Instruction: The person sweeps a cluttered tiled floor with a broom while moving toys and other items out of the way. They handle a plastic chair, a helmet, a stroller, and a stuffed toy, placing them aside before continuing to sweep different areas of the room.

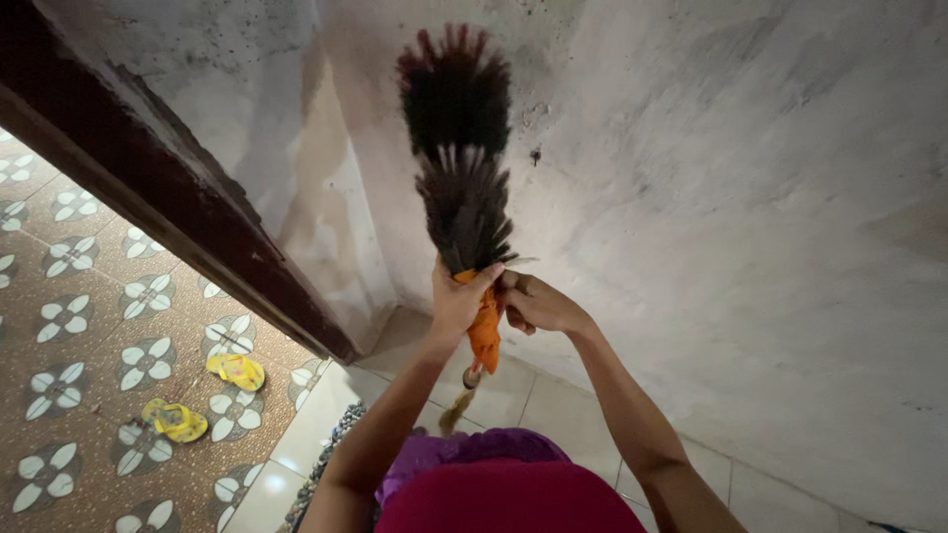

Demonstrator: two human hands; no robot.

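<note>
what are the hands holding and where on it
A dark feather duster with an orange-wrapped handle, held upright against the wall. The left hand grips the top of the handle just below the feathers; the right hand touches the same spot.

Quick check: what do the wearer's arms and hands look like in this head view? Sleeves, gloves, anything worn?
Both arms are bare to the frame edge, with no sleeves showing. The left hand and right hand wear no gloves; no rings, watch or bracelets can be made out. At the bottom edge, purple and dark red clothing covers the body.

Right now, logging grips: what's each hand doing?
Left hand: shut on the duster at its orange handle.
Right hand: fingers touching the handle; grip cannot be told.
</note>
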